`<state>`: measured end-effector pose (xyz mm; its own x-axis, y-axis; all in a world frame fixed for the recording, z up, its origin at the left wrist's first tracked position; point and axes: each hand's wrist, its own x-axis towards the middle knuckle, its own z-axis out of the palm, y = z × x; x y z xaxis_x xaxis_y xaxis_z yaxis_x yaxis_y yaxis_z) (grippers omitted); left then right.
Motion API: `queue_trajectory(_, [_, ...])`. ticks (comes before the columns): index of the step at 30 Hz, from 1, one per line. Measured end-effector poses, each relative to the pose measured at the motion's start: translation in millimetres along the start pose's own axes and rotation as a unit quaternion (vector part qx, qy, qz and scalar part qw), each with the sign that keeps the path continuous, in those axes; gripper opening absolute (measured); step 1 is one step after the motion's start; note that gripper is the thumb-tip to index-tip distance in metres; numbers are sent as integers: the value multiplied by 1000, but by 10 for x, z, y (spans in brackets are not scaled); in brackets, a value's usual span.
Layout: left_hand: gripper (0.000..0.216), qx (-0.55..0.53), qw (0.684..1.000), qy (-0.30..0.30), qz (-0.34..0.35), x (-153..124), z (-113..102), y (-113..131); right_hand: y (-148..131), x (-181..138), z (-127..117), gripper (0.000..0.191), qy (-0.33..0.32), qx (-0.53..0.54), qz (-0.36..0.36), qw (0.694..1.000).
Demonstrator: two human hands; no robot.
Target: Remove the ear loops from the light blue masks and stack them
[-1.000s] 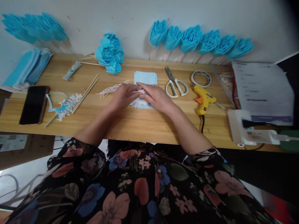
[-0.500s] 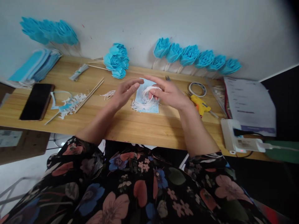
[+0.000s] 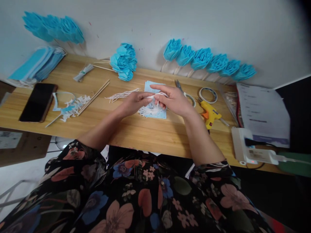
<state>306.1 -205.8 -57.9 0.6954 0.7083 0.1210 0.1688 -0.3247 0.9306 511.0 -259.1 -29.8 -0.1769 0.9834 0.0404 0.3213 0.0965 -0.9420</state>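
Over the middle of the table my right hand pinches a bundle of white elastic cords between thumb and fingers, its index finger stretched out. My left hand meets it from the left, thumb and fingertips closed on the same cords. The loose ends hang in a fringe above a pale blue rectangular sheet of mask-like fabric. Beside my left hand lies a smaller heap of white cords. Scissors lie just beyond my right hand, partly covered by it.
Blue fabric flowers on sticks lean along the wall, more lie on the table. A yellow glue gun, tape roll and power strip are right. Left are a phone, sticks and stacked masks.
My left hand has moved right and closed on the cords, where before its fingers were apart from them. The cord loop is now drawn together between both hands. The view has shifted slightly.
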Motion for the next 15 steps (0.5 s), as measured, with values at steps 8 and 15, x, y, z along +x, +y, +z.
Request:
queue_trajectory(8, [34, -61, 995, -65, -45, -42, -42, 112, 14, -80, 64, 22, 46, 39, 1, 998])
queue_trajectory(15, [39, -305, 945, -5, -115, 8, -43, 113, 219, -13, -106, 22, 166, 42, -5, 985])
